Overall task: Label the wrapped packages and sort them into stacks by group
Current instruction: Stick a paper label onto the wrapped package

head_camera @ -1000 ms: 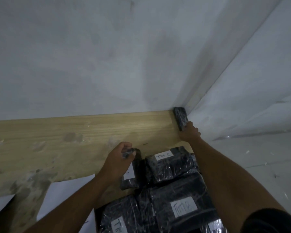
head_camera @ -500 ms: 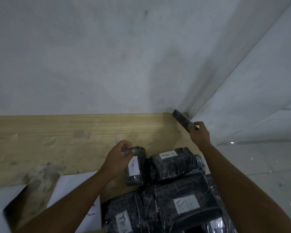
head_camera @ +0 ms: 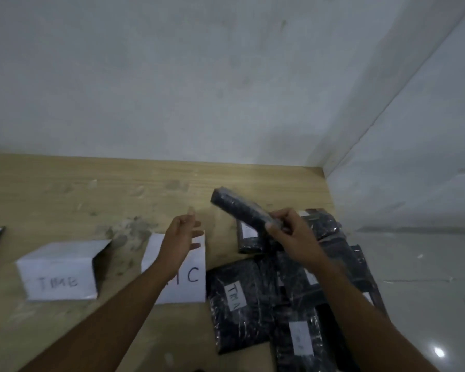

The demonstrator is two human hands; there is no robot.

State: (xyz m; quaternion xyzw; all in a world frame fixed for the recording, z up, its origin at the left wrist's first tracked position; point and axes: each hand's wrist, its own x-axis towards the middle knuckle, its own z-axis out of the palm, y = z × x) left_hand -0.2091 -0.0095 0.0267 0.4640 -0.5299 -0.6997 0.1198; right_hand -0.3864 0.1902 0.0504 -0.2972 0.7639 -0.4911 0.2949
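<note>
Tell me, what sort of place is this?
Likely a makeshift packing or sorting corner: bare wooden table against plain grey walls, folded paper group signs, a pile of black wrapped packages with handwritten labels.

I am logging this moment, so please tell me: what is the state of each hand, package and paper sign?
right hand: grips the slim package
slim package: held in the air, tilted
left hand: open, above the C sign
C sign: folded, standing on the table
left paper sign: folded, standing
labelled package: lying flat, label up
</note>
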